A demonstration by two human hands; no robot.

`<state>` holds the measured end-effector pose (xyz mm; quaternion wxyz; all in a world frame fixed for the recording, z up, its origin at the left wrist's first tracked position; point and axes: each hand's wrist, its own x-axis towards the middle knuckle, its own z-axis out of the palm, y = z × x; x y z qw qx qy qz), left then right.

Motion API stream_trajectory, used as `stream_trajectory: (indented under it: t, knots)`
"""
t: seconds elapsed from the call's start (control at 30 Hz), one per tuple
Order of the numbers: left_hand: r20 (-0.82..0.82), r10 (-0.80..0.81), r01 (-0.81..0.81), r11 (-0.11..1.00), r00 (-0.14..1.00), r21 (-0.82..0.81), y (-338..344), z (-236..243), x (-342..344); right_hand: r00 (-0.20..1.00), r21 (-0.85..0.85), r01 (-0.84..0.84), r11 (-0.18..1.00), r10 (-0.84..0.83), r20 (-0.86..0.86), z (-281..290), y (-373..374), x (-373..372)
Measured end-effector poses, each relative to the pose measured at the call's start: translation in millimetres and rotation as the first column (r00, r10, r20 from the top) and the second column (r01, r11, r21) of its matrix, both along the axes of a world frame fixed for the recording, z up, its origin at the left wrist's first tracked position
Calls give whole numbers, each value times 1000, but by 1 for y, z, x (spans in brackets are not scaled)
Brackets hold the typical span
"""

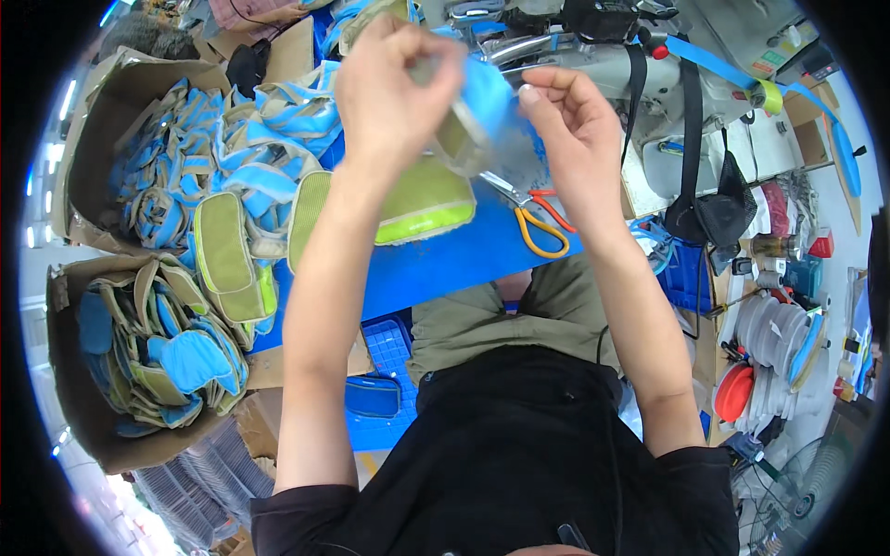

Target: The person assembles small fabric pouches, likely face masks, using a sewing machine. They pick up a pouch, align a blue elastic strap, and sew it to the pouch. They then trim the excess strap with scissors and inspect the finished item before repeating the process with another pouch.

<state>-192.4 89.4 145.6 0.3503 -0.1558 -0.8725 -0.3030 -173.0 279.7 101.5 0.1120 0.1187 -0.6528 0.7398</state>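
Note:
My left hand [399,102] is closed on a blue and beige fabric piece [487,97], blurred, at the top middle over the bench. My right hand [579,130] is just right of that piece, with thumb and curled forefinger near its edge; what they pinch is too small to make out. Below the piece lie orange-handled scissors [542,232] and an olive pouch with bright green trim [417,208] on the blue work surface [389,278]. More olive pouches [227,259] lie left of my left forearm.
Cardboard boxes [69,176] of blue and beige pieces stand left. A sewing machine [603,83] with a blue tape [705,60] is behind my right hand. White reels [769,334] are stacked right. Another person's arm [250,11] shows at the top.

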Motion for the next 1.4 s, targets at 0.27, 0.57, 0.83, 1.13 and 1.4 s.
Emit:
stream_trajectory:
  t: [0.27, 0.57, 0.83, 1.13, 1.4]
  knots:
    - [-14, -478, 475, 876, 878, -89, 28, 2, 88, 1000, -5, -12, 1000, 12, 22, -8, -13, -6]
    - [536, -471, -91, 687, 700, 721, -41, -23, -9, 995, 151, -18, 988, 3, 97, 4, -30, -12]
    - [374, -548, -156, 402, 748, 902, -26, -49, 45, 986, 235, -133, 963, 105, 130, -9, -29, -7]
    - [283, -33, -101, 889, 959, 447, -24, -26, 65, 772, -405, -285, 869, 458, 440, -9, -62, -2]
    - [289, 201, -112, 948, 936, -297, -45, -51, 100, 571, -198, -501, 843, 493, 657, -91, -76, 21]
